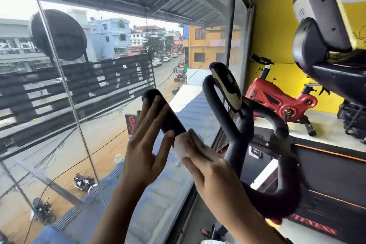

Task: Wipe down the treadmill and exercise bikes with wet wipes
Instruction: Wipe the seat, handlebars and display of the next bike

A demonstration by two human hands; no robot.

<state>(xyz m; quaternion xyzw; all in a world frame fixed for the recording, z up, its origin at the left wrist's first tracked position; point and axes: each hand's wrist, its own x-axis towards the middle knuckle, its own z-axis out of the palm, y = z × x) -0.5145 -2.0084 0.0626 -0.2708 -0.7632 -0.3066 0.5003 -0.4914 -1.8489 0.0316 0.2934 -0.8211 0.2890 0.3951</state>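
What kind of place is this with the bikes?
Probably a gym, upstairs: a red exercise bike by the yellow wall, the right hand pressing a wet wipe on black handlebars, and a window overlooking the street.

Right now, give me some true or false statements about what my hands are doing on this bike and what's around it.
1. The right hand holds a white wet wipe against the black handlebar grip. True.
2. The left hand grips a spray bottle. False: its straight fingers rest on the handlebar grip and hold nothing.
3. A red exercise bike stands by a yellow wall. True.
4. The wet wipe lies on the floor. False: it is on the handlebar grip.
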